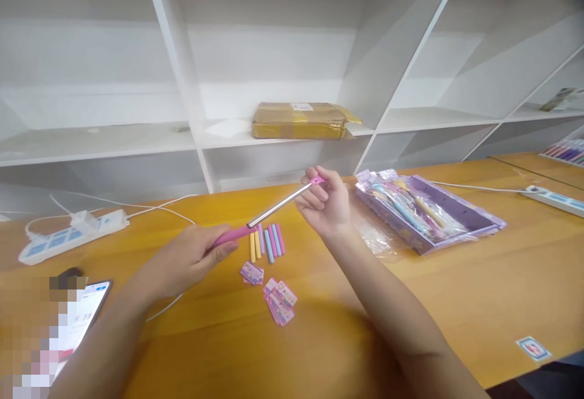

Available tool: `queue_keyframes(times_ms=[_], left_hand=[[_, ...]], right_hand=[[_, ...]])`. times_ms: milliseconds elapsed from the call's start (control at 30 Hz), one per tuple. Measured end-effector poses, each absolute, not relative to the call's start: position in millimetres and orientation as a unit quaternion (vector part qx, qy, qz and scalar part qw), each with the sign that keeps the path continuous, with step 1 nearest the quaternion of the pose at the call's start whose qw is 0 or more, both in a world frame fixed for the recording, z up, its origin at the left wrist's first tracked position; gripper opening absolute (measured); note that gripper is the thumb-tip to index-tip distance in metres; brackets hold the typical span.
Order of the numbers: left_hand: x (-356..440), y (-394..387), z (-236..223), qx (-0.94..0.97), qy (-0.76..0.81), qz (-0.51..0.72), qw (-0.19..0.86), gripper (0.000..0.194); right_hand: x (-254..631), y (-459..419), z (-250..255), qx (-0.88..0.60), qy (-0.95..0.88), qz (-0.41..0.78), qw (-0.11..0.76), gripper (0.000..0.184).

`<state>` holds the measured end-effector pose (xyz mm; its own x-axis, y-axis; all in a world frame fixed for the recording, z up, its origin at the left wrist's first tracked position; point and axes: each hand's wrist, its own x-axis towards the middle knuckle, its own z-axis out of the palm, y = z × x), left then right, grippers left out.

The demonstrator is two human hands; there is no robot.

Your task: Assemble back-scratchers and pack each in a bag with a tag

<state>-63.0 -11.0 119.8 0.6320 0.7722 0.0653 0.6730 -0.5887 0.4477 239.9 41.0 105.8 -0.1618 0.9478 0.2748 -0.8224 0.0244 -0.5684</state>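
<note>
My left hand (194, 256) is closed around the pink barrel of a slim pen-like stick (279, 206) with a silver metal shaft. The shaft slants up to the right, where the fingers of my right hand (329, 204) pinch its small pink end. Both hands are raised above the wooden table. Beneath the stick lie several short coloured sticks (269, 244) in yellow, purple, blue and pink. Closer to me are two groups of small pink-and-purple printed cards (280, 301), the nearer one fanned out.
A purple box (474, 222) holding plastic-wrapped pens stands at the right. Power strips (73, 238) with cables lie at both sides. A phone (86, 314) rests at lower left, and a sticker (533, 348) lies near the front edge. A cardboard parcel (298, 122) sits on the white shelf.
</note>
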Motion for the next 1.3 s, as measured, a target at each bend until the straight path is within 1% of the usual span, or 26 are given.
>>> queue_keyframes(times_ms=[133, 300, 467, 633, 1000, 1300], left_hand=[[-67, -9, 119, 0.885, 0.406, 0.152, 0.172, 0.041], [-71, -6, 119, 0.883, 0.408, 0.174, 0.155, 0.044], [-70, -6, 117, 0.882, 0.409, 0.186, 0.143, 0.043], [-70, -6, 118, 0.886, 0.403, 0.181, 0.138, 0.039], [-70, -2, 120, 0.872, 0.443, 0.179, 0.109, 0.038], [-67, -8, 122, 0.873, 0.448, 0.153, 0.117, 0.04]], right_hand=[[237, 43, 103, -0.098, -0.314, 0.693, 0.641, 0.026], [245, 41, 105, -0.065, -0.3, 0.696, 0.649, 0.028], [245, 38, 106, -0.045, -0.296, 0.71, 0.637, 0.028], [241, 39, 106, -0.061, -0.277, 0.711, 0.643, 0.028], [251, 41, 103, -0.053, -0.243, 0.696, 0.673, 0.027], [245, 42, 100, -0.075, -0.237, 0.716, 0.653, 0.029]])
